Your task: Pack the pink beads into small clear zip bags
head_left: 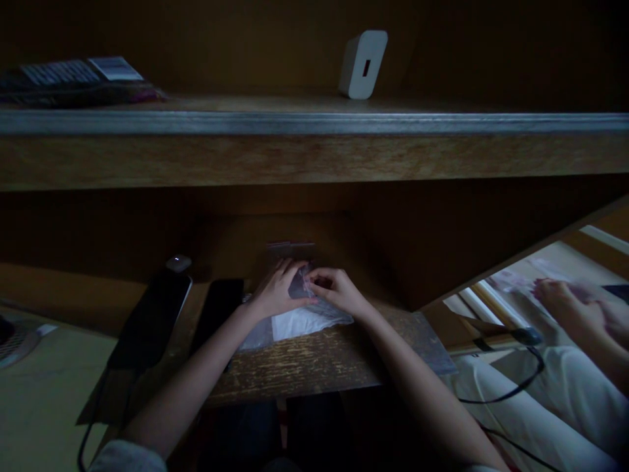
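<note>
My left hand [278,292] curves its thumb and fingers around a small clear plastic bag [298,285]. From the other side my right hand [339,288] pinches the bag's edge between thumb and fingertips. What is inside the bag is too dark to make out. Just behind the hands lies a larger clear zip bag [289,245] with a reddish strip along its top. Beneath the hands is a crumpled white sheet [304,321], cloth or paper, partly covered by my left wrist. Both rest on a worn wooden board [295,360].
Left of my forearm lie a black phone-like slab [216,305], a long black object [152,321] with a cable, and a small white case [179,263]. A white charger [364,65] and a dark packet [78,78] sit on the shelf [314,157] above. Another person's hands [570,305] are at right.
</note>
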Available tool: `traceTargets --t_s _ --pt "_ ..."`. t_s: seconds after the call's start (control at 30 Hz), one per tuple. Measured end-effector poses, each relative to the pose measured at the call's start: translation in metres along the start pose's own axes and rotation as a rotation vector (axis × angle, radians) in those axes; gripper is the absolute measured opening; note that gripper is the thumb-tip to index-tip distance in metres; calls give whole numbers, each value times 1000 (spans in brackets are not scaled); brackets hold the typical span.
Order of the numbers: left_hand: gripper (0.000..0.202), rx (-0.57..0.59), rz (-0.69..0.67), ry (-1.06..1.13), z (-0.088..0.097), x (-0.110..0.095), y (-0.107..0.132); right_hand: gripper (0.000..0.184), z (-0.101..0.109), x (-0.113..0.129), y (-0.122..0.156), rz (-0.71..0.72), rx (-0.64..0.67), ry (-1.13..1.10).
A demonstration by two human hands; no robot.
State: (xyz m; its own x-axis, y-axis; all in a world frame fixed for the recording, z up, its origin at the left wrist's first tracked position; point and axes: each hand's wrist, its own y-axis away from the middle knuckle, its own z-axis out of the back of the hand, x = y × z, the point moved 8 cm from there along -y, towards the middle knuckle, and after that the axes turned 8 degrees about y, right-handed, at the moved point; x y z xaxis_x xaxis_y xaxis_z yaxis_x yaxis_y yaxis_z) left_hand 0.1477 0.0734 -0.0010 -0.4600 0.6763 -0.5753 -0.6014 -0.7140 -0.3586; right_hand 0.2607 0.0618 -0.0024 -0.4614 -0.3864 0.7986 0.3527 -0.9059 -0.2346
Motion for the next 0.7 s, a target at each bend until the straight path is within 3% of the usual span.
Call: traceTargets --t_s 0.23,0.4,0.47,0.7 --pt "63 42 79 114 -6 3 8 25 -3 11 0 60 27 20" --pt "59 60 86 47 -3 4 10 30 17 -5 2 -29 -54 -11" --pt "59 66 69 1 -2 2 11 28 31 -15 3 -44 -99 91" --pt "57 -12 54 -113 8 -6 10 24 47 -46 3 -143 20 522"
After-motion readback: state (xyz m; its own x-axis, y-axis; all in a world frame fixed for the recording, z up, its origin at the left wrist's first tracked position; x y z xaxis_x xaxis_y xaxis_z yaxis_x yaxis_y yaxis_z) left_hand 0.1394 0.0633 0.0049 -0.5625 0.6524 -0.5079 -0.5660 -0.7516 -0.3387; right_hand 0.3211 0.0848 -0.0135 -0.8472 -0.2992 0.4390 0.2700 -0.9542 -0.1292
